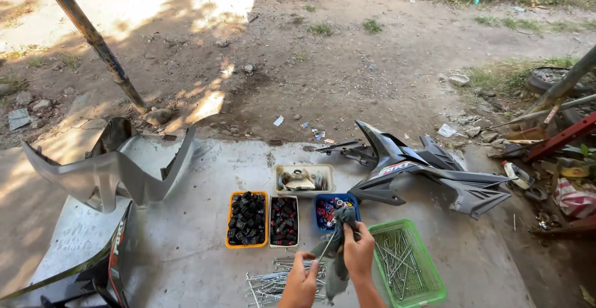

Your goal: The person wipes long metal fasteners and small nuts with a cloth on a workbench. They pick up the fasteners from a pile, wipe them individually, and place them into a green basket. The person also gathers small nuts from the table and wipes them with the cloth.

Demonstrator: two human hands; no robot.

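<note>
Gripping a thin metal spoke [325, 248] at its lower end, left hand [300, 282] closed; long axis slants up-right into grey rag [338, 246], right hand [359, 250] clenched around it. Spoke pile [268, 283] left, green basket [428, 283] right, trays [247, 218] beyond, fairings [428, 174] farthest.

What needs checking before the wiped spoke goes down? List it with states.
1. Left hand pinches the spoke: ok.
2. Right hand wraps the grey rag round it: ok.
3. Green basket beside the right hand has room: ok.
4. Loose spoke pile lies by the left hand: ok.
5. Spoke wiped clean: cannot tell.
</note>
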